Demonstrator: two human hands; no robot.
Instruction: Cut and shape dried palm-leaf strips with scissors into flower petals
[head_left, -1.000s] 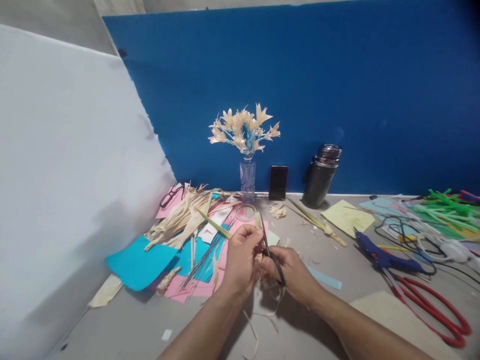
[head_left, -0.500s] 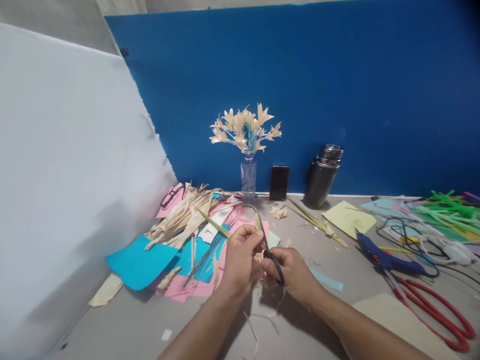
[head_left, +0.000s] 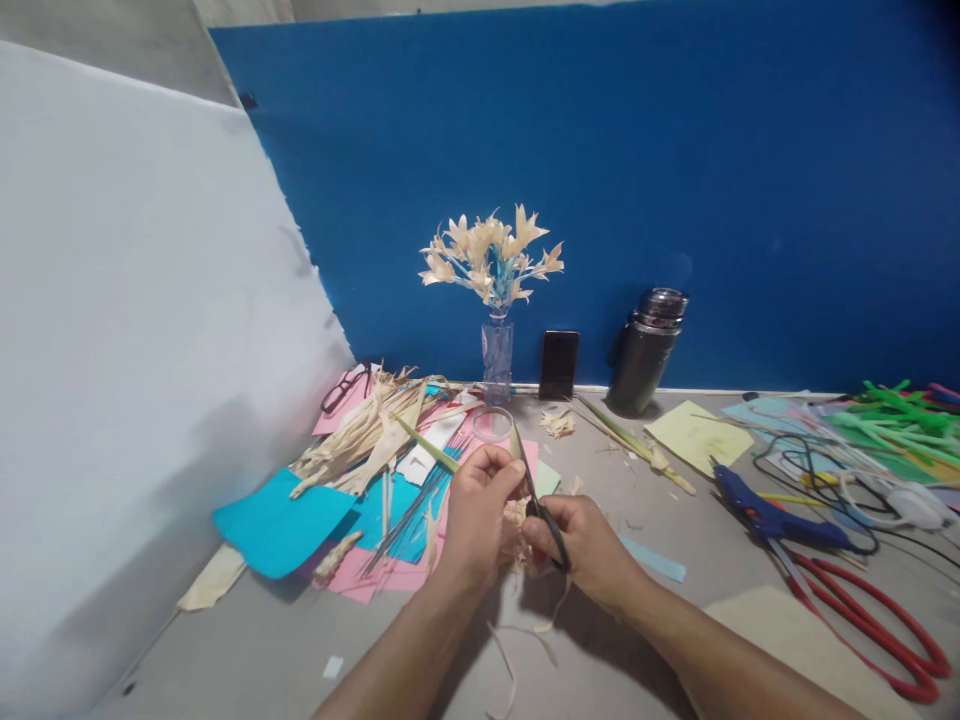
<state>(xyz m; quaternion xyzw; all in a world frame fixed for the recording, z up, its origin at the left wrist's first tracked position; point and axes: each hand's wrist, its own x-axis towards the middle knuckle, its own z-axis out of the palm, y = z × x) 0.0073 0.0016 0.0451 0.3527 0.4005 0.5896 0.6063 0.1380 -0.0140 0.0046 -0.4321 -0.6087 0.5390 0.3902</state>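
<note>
Behind everything we see the blue board (head_left: 600, 180), then the gray tabletop (head_left: 247, 665) we work over, with the white panel (head_left: 135, 320) along the left side. A bundle of dry husks (head_left: 367, 430) lies at left on pink and turquoise paper, and pale flowers (head_left: 487, 250) stand in a clear bottle (head_left: 496, 360) by the board. At far right lie red-handled scissors (head_left: 930, 665), partly beneath a blue glue gun (head_left: 780, 520); nearer the middle a dark flask (head_left: 645, 355) leans to the right, with a phone (head_left: 559, 365) upright beside it.

Our left hand (head_left: 480, 510) is closed in a pinch, thumb against forefinger; our right hand (head_left: 581, 550), just beside it, has its fingers wrapped around the handles of the black-handled scissors (head_left: 557, 542). Their blades point up and away from us, but we cannot tell how far they are parted.

Smallest is the pale green strip (head_left: 514, 445), grasped by the left hand: its tip rises just above the pinching fingertips, immediately left of the blades. Whether metal touches it, we cannot tell.
</note>
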